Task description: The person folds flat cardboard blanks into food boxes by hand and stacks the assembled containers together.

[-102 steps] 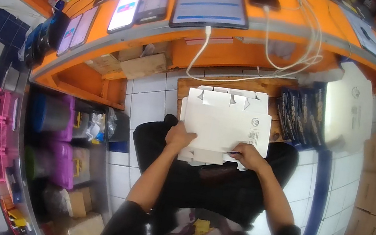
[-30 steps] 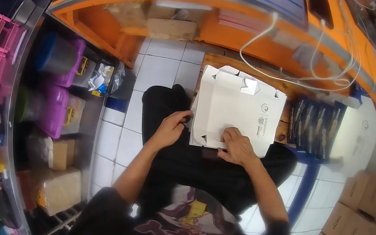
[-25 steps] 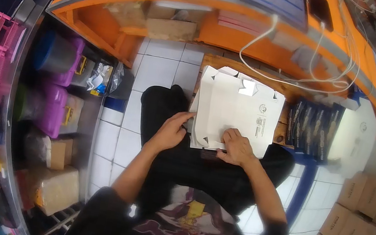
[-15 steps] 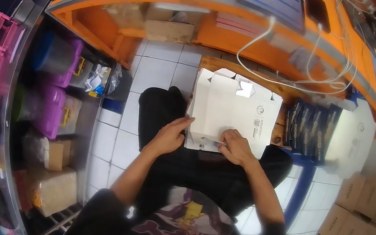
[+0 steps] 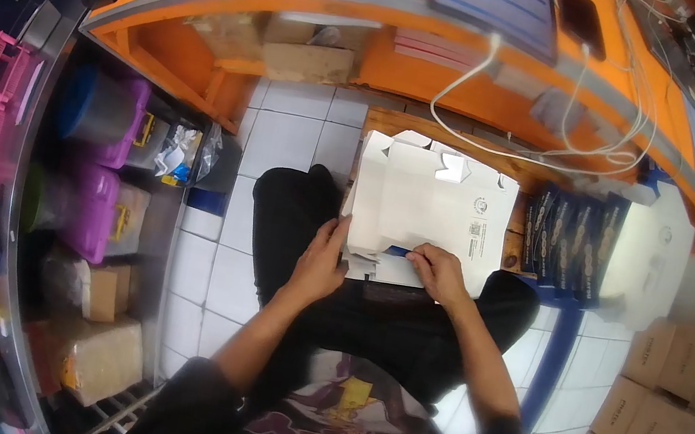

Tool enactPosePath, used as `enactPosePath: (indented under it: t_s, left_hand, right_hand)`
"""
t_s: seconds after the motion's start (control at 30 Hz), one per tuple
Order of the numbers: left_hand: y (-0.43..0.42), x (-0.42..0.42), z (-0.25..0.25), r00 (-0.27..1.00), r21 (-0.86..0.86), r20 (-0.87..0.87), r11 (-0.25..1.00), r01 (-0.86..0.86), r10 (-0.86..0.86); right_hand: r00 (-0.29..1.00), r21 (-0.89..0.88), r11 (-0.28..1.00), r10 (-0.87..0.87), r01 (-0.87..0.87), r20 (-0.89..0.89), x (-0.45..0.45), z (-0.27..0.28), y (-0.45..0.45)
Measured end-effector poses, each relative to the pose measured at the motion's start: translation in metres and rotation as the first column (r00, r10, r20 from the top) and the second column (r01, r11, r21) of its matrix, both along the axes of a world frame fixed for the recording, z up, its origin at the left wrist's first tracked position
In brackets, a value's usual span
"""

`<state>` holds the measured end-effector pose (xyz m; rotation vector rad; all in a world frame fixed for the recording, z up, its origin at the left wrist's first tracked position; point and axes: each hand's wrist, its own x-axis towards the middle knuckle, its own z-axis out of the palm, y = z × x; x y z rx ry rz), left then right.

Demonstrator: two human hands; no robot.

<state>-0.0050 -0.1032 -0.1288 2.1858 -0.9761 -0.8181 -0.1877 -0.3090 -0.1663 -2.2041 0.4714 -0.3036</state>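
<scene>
A white flat cardboard box blank [image 5: 424, 203], with small dark print at its right side and cut tabs along its far edge, lies before me on a wooden surface. My left hand [image 5: 323, 259] is closed on the blank's near-left edge. At the near edge, my right hand [image 5: 438, 273] is closed with its fingertips on the cardboard. Beside those fingertips the near flap is lifted, and a dark blue patch [image 5: 398, 251] shows in the gap. Whether more sheets lie under the blank is hard to see.
Several dark blue printed packs [image 5: 571, 238] stand in a row to the right, beside another white cardboard blank [image 5: 652, 257]. Brown cartons [image 5: 657, 411] are stacked at lower right. An orange desk [image 5: 383, 14] with phones, a tablet and hanging white cables [image 5: 508, 152] spans the far side.
The near flap has lifted, showing the blue patch. My left hand has shifted slightly left and down along the edge; my right hand has moved a little.
</scene>
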Motion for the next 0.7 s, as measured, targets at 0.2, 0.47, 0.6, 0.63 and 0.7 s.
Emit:
enactPosePath:
  t_s: [0.2,0.47,0.6,0.63,0.7]
  left_hand:
    - [-0.007,-0.004,0.007,0.999,-0.219,-0.014,0.975,0.045,-0.049]
    - [-0.002,-0.011,-0.023,0.945,-0.098,-0.210,0.956,-0.275,0.250]
    - [-0.017,-0.004,0.009,0.954,-0.435,0.227,0.897,-0.083,0.198]
    - [-0.021,0.000,0.014,0.947,-0.508,0.248,0.860,-0.052,0.203]
    - [-0.031,0.009,0.016,0.958,-0.532,0.223,0.846,-0.037,0.182]
  right_hand:
    - [0.983,0.102,0.991,-0.073,0.091,-0.167,0.001,0.019,0.004]
    - [0.932,-0.007,0.942,-0.331,0.336,0.147,0.005,0.018,0.011]
    - [0.958,-0.055,0.964,-0.250,0.260,0.140,0.007,0.054,-0.002]
    - [0.972,-0.028,0.974,-0.222,0.224,0.076,0.008,0.063,-0.005]
    - [0.982,0.012,0.985,-0.170,0.172,-0.076,0.011,0.074,-0.014]
